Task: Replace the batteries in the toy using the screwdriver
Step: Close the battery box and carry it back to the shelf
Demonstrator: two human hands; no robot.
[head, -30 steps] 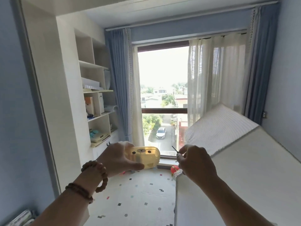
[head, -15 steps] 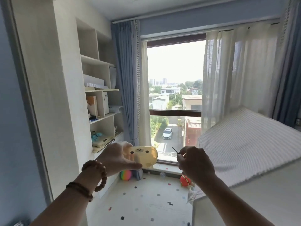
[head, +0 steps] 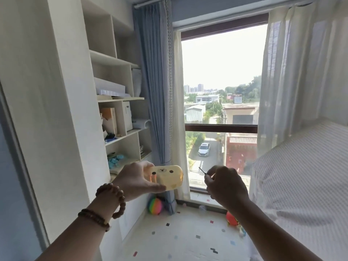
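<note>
My left hand (head: 135, 180) holds a pale yellow toy (head: 168, 177) with a bear face drawn on it, raised in front of the window. Fingers wrap its left end and my thumb lies along its underside. My right hand (head: 225, 185) is closed around a small screwdriver (head: 201, 170); only its thin dark tip shows, pointing up and left toward the toy. A gap of open air separates the tip from the toy. No batteries are visible.
White shelves (head: 120, 98) with boxes stand at the left beside a blue curtain (head: 156, 91). A striped mattress (head: 305, 176) fills the right. On the speckled floor (head: 188, 238) lie a rainbow ball (head: 155, 205) and a red toy (head: 232, 219).
The view has swung to the left and downward, showing more floor and shelves. The toy has turned in my left hand, so the bear face shows now. Both hands keep their grips.
</note>
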